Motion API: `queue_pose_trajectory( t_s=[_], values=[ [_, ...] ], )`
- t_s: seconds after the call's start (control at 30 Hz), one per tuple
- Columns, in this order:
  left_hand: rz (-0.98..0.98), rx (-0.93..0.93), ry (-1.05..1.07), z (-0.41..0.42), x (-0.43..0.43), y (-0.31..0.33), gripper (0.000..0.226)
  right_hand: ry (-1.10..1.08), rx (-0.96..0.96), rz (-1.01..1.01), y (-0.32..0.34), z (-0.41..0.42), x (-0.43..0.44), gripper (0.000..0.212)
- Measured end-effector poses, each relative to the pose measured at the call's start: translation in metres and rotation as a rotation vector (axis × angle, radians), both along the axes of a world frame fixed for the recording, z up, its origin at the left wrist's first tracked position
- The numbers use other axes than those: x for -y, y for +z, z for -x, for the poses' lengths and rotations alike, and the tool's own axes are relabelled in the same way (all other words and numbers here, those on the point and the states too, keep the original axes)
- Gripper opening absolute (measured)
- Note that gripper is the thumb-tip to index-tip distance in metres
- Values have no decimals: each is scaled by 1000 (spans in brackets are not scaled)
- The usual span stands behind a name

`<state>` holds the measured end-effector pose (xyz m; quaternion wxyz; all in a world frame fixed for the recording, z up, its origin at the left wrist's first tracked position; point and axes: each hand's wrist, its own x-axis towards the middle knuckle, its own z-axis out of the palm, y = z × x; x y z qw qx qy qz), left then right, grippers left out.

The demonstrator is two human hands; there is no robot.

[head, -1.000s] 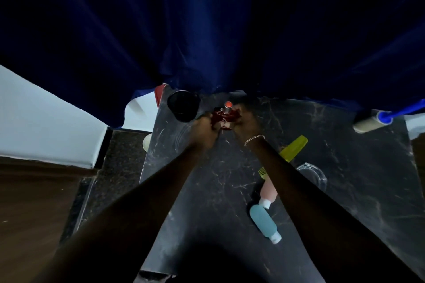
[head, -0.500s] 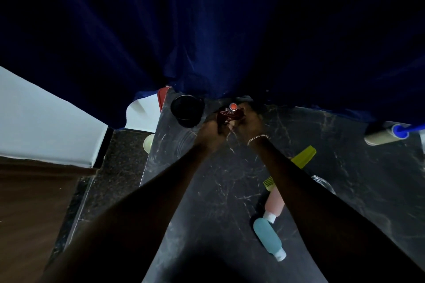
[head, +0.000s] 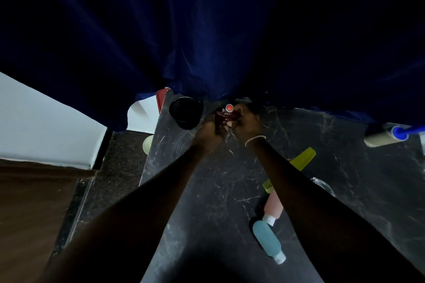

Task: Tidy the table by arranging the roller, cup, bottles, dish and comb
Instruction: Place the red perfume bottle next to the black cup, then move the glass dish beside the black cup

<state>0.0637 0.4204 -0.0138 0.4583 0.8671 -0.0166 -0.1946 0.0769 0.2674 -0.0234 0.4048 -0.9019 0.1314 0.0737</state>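
At the far edge of the black marble table (head: 230, 190), my left hand (head: 207, 135) and my right hand (head: 247, 122) are both closed around a small dark red item (head: 224, 117) with a round orange-red top (head: 229, 107). What the item is cannot be told. A black cup (head: 186, 112) stands upright just left of my hands. A yellow-green comb (head: 301, 156), a pink bottle (head: 273, 205) and a glass dish (head: 324, 187) lie partly hidden behind my right forearm. A blue bottle (head: 268, 241) lies on its side nearer to me. The roller (head: 384, 138), with a blue handle, rests at the far right.
A dark blue curtain (head: 207, 41) hangs right behind the table's far edge. A faint round glass outline (head: 182, 145) shows near my left wrist. Left of the table are a dark stone floor (head: 119, 167), a white surface (head: 46, 126) and a brown one (head: 30, 213).
The view has tipped a little, so everything sits slightly lower in the frame. Both hands have stayed closed on the dark red item beside the cup.
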Motion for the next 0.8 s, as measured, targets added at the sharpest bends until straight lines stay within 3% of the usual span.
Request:
queue_pose_trajectory(
  t_s=[0.23,0.37,0.43,0.8],
  values=[
    [-16,-46,-49,1,-2,-3,22,31,-7,-74,-3,4,0,46],
    [24,-107,7,3,-9,-17,67,35,17,-82,7,12,0,74],
    [-21,-116,5,11,-13,-22,79,27,28,-55,13,19,3,80],
    [-165,10,-132,95,-27,-10,78,-31,119,54,20,125,22,81]
  ],
)
